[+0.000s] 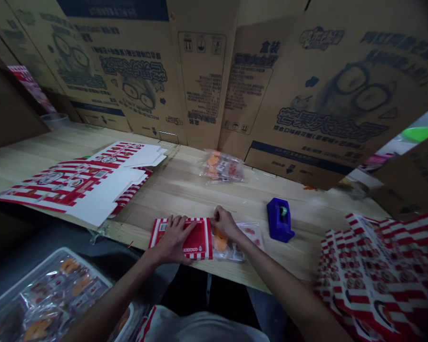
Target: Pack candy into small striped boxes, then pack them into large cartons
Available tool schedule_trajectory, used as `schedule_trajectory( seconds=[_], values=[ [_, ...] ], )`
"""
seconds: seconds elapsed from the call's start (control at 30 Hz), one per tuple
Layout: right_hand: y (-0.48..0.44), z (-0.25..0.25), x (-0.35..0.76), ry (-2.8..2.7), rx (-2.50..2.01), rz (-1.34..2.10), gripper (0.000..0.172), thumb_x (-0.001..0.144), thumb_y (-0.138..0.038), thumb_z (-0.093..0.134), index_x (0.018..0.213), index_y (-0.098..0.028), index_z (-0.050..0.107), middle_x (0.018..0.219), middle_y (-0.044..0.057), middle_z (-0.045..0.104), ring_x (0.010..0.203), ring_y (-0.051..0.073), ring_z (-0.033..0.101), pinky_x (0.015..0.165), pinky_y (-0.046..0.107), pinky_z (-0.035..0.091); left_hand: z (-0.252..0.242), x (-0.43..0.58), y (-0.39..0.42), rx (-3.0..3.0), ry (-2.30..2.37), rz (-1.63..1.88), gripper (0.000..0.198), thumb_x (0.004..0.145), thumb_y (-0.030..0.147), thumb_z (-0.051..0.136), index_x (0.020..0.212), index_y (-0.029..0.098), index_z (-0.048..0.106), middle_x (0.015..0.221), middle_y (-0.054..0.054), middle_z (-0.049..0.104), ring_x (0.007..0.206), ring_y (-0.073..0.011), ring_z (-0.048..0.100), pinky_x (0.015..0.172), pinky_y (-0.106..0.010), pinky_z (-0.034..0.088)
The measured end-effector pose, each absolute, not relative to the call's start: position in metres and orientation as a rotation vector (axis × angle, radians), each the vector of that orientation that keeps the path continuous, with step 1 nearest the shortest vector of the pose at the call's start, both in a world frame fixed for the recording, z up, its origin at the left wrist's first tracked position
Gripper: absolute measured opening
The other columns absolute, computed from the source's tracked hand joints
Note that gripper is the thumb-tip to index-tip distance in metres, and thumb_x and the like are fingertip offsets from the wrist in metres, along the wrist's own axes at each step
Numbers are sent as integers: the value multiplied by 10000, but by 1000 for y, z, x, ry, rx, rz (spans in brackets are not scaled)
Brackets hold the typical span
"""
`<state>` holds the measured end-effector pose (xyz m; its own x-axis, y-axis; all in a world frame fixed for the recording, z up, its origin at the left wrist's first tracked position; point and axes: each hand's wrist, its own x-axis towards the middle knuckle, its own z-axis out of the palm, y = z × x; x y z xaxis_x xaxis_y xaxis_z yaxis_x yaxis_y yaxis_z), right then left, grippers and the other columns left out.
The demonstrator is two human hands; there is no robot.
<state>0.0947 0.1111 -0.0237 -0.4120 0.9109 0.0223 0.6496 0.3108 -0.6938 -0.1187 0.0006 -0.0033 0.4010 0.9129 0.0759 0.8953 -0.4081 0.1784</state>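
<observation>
A flat red-and-white striped box (203,237) lies at the front edge of the wooden table. My left hand (174,237) rests across it, fingers spread over its top face. At the box's right end, my right hand (224,222) is closed in a pinch; what its fingertips hold is hidden. Beneath that hand is a clear plastic bag (220,242) with orange pieces, touching the box's end. Another clear packet (252,232) with reddish pieces lies under my right wrist.
Flat printed carton sheets (92,185) are stacked at left. Farther back lies another clear packet (223,167). A blue tape dispenser (280,219) stands right. Striped boxes (371,275) crowd the right side. A white tub (62,256) of packets sits below left. Cardboard (199,71) walls the back.
</observation>
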Motion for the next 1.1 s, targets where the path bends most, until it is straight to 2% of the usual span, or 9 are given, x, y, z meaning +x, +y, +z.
schedule_trajectory(
  seconds=[0.23,0.3,0.37,0.43,0.5,0.6,0.7,0.83,1.1],
  values=[
    [106,-25,90,-2121,-1372,725,153,695,-81,622,583,-184,612,704,28,662,715,170,594,691,261,408,-3,-114,3,2526,1652,223,1170,424,598,787,1436,180,375,1353,-210,398,1228,-437,356,1079,-638,151],
    [104,-21,102,-2140,-1306,740,102,699,-118,656,645,-205,667,761,22,693,779,181,629,773,285,435,-5,-115,3,2534,1651,234,1168,431,608,780,1440,185,371,1363,-207,395,1231,-436,353,1080,-636,152],
    [99,-20,123,-2118,-1289,722,88,710,-156,657,762,-211,703,945,54,708,942,214,633,889,337,433,-5,-115,2,2532,1658,231,1162,443,615,771,1442,181,367,1374,-210,388,1237,-433,349,1079,-635,158],
    [92,-23,153,-1971,-1364,652,186,727,-215,632,899,-194,700,1158,107,645,1118,257,572,974,396,413,-6,-115,1,2524,1659,216,1162,449,616,769,1446,180,362,1379,-215,383,1245,-432,343,1078,-638,161],
    [82,-30,185,-1778,-1475,577,314,734,-306,614,1010,-167,672,1223,144,597,1173,294,538,985,442,423,-6,-116,1,2519,1655,205,1170,446,613,774,1449,177,359,1382,-221,380,1252,-436,339,1077,-643,159],
    [66,-41,220,-1603,-1588,607,449,744,-454,607,1072,-149,640,1067,140,657,991,300,627,850,451,509,-6,-115,2,2525,1647,211,1156,445,594,783,1438,163,378,1377,-230,382,1247,-442,345,1080,-642,154],
    [55,-44,226,-1471,-1562,824,467,748,-532,621,1037,-166,640,874,87,692,772,249,662,672,373,544,-5,-111,4,2530,1640,221,1113,472,598,768,1423,149,402,1368,-239,386,1234,-443,357,1076,-639,164],
    [53,-34,196,-1303,-1380,1100,430,758,-545,632,1011,-198,634,885,78,710,697,226,662,568,325,529,-1,-96,6,2548,1609,230,1074,498,597,745,1415,150,409,1362,-235,389,1234,-437,355,1070,-637,176],
    [48,-25,137,-1316,-1160,1349,305,744,-465,651,895,-201,631,910,61,715,847,225,669,793,354,525,2,-64,11,2541,1651,209,1113,459,572,767,1420,152,397,1327,-222,412,1203,-425,372,1058,-606,209]
  ],
)
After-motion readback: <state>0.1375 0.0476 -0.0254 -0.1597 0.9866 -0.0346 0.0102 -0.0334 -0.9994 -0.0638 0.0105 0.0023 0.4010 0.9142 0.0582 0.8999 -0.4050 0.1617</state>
